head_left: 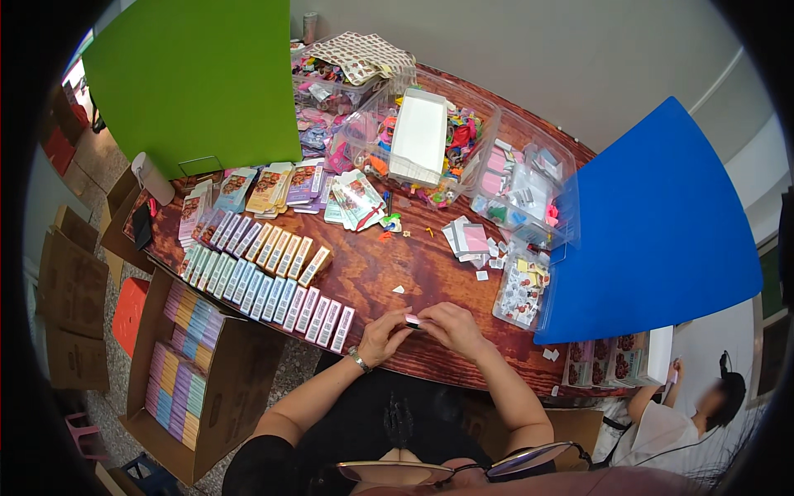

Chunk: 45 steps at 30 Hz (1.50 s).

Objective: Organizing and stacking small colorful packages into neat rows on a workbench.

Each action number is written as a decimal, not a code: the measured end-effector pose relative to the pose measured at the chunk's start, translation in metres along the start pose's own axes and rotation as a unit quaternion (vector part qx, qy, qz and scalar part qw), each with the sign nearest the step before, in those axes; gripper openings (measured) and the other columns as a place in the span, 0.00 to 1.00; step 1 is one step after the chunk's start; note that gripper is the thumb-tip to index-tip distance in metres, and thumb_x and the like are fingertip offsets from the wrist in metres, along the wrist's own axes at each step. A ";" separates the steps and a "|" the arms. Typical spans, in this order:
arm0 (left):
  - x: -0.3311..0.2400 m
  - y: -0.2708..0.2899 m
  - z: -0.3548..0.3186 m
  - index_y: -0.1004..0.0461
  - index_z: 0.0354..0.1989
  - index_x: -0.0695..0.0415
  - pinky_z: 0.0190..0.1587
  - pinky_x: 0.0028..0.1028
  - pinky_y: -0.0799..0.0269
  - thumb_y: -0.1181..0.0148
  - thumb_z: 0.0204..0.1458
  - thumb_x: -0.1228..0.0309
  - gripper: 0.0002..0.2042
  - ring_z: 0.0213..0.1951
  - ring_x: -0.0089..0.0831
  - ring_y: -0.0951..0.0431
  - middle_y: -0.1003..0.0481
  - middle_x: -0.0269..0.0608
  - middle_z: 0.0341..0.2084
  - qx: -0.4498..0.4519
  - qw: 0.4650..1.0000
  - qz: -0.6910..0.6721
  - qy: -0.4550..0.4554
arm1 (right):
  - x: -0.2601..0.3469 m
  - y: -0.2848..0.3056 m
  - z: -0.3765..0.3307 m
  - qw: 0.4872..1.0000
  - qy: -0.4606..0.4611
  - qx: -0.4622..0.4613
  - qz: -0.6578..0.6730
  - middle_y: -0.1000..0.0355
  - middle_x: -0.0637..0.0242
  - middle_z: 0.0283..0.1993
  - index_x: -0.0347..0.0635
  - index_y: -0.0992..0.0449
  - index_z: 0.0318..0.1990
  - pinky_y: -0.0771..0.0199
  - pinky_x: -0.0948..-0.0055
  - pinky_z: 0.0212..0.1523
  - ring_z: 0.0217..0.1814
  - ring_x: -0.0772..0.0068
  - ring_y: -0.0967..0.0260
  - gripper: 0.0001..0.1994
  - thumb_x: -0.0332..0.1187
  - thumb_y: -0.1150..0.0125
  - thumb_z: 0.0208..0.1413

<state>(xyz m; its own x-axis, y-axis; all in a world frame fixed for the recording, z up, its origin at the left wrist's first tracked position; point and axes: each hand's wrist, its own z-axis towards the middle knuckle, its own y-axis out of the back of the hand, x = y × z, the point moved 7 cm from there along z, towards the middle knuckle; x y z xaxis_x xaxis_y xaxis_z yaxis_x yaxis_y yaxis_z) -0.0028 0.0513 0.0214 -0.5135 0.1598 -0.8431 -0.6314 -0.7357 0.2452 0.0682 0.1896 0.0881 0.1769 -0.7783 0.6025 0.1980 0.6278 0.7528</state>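
Near the front edge of the wooden table, my left hand (382, 337) and my right hand (453, 327) meet over a small pink piece with a dark edge (412, 321). The fingertips of both hands pinch it from either side; its exact kind is too small to make out. A watch (358, 360) is on my left wrist. Just left of my hands stand rows of slim upright boxes (318, 317) in pink, blue, green, purple and orange. A scrap of white paper (399, 289) lies beyond my fingers.
Flat printed cartons (277, 187) lie in piles behind the rows. Clear bins (488, 124) of colourful small items stand at the back, a tub of stickers (523, 289) at right. Green (198, 91) and blue (653, 240) panels flank the table. A packed carton (217, 388) sits lower left; another person (670, 430) is at right.
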 end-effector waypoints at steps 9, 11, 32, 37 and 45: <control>0.003 0.002 -0.003 0.29 0.46 0.62 0.35 0.28 0.22 0.32 0.52 0.76 0.15 0.34 0.34 0.17 0.21 0.47 0.41 -0.014 0.999 0.019 0.039 | 0.024 -0.002 -0.004 0.991 0.006 -0.072 -0.109 0.29 0.67 0.35 0.47 0.21 0.40 0.25 0.66 0.34 0.38 0.61 0.28 0.08 0.30 0.33 0.52; 0.008 0.002 -0.005 0.27 0.47 0.61 0.37 0.30 0.21 0.31 0.50 0.75 0.17 0.39 0.40 0.17 0.20 0.49 0.45 -0.016 0.996 0.001 0.089 | 0.030 -0.006 -0.005 0.984 0.026 -0.066 -0.164 0.29 0.68 0.36 0.46 0.22 0.40 0.25 0.68 0.35 0.39 0.63 0.28 0.09 0.28 0.36 0.49; -0.028 0.007 -0.002 0.24 0.43 0.59 0.35 0.32 0.20 0.38 0.48 0.78 0.12 0.38 0.43 0.18 0.23 0.52 0.46 -0.011 0.961 0.190 -0.198 | 0.011 -0.029 -0.047 0.974 0.057 -0.091 -0.200 0.30 0.50 0.59 0.37 0.26 0.57 0.25 0.63 0.60 0.61 0.52 0.30 0.22 0.23 0.38 0.52; -0.031 0.007 -0.004 0.24 0.42 0.58 0.35 0.33 0.19 0.39 0.49 0.77 0.11 0.39 0.44 0.18 0.23 0.53 0.45 -0.005 0.962 0.211 -0.176 | 0.022 -0.021 -0.037 0.985 0.033 -0.079 -0.153 0.27 0.55 0.56 0.40 0.26 0.58 0.26 0.63 0.58 0.58 0.53 0.29 0.24 0.25 0.35 0.51; -0.101 0.031 0.009 0.23 0.43 0.59 0.48 0.39 0.22 0.36 0.49 0.76 0.11 0.47 0.50 0.22 0.25 0.51 0.49 -0.020 0.965 0.196 -0.172 | -0.038 -0.038 -0.005 0.955 -0.149 0.021 0.256 0.27 0.60 0.48 0.43 0.26 0.56 0.27 0.67 0.49 0.49 0.63 0.28 0.18 0.31 0.36 0.58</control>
<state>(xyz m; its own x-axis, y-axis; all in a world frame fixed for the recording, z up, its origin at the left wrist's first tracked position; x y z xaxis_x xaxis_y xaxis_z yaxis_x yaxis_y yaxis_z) 0.0246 0.0183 0.1178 -0.8749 0.0681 -0.4794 -0.3302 -0.8080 0.4879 0.0585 0.1949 0.0352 -0.0424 -0.3423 0.9386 0.1184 0.9311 0.3449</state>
